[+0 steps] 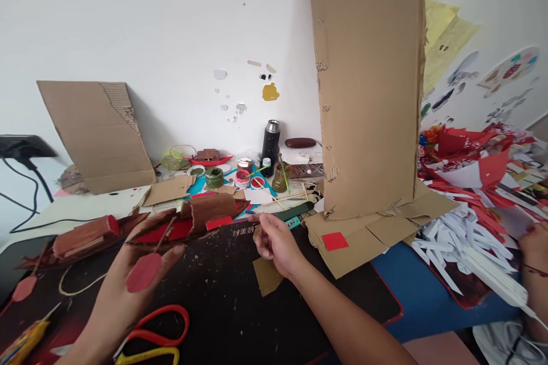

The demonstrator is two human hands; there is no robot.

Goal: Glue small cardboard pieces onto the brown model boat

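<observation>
A brown model boat point(209, 214) with a curved canopy and a red inside is held at its near side by my left hand point(124, 268), with fingers wrapped under the hull. A small paddle with a pinkish-red blade point(144, 272) hangs over that hand. A red paper piece point(219, 222) shows at the canopy's near edge. To the right of the boat, my right hand point(276, 242) is closed in a pinch; whatever is between its fingers is too small to make out. Beneath its wrist lies a scrap of brown card point(268, 276). Another brown model boat point(85, 236) sits at the left.
Scissors with red and yellow handles point(156, 333) lie in front. Paint jars point(214, 178) and a black flask point(270, 145) stand behind. A tall cardboard sheet point(370, 85) rises at right beside white paper strips point(462, 239). Another person's arm point(535, 251) is at the right edge.
</observation>
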